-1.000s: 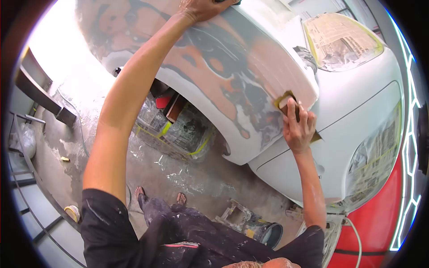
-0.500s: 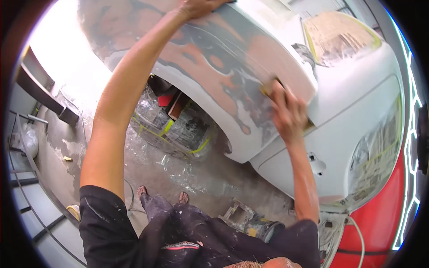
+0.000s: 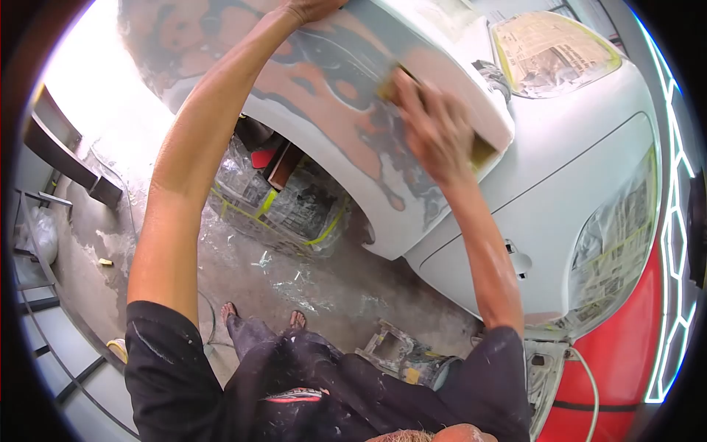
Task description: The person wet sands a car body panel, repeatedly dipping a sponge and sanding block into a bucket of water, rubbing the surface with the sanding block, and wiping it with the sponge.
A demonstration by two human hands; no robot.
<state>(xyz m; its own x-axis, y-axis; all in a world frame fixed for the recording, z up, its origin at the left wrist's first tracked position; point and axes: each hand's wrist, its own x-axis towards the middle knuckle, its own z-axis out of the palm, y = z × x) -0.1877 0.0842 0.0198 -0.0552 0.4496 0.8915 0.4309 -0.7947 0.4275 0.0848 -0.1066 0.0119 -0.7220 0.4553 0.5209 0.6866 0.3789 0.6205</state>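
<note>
My right hand (image 3: 434,125) is closed around a long yellowish sanding block (image 3: 482,152), pressing it flat on the car fender (image 3: 346,125). The block's ends stick out on both sides of my blurred fingers. Grey, pinkish and white patches cover the fender's sanded surface. At the top edge of the view, my left hand (image 3: 313,9) reaches over the fender; its fingers are mostly cut off, with a small dark bit at their tips. Below the wheel arch sits a wheel (image 3: 283,199) wrapped in plastic film and newspaper with yellow tape.
To the right is a white car door (image 3: 479,258), with paper-masked side glass (image 3: 615,243) and a masked windshield (image 3: 552,55). A dusty stool-like item (image 3: 394,350) stands by my legs. Dark metal framing (image 3: 66,155) is at the left. A red panel (image 3: 618,346) lies lower right.
My right hand has slid the sanding block up and left along the fender, away from the door seam. My left hand stays near the top edge; the view has shifted slightly.
</note>
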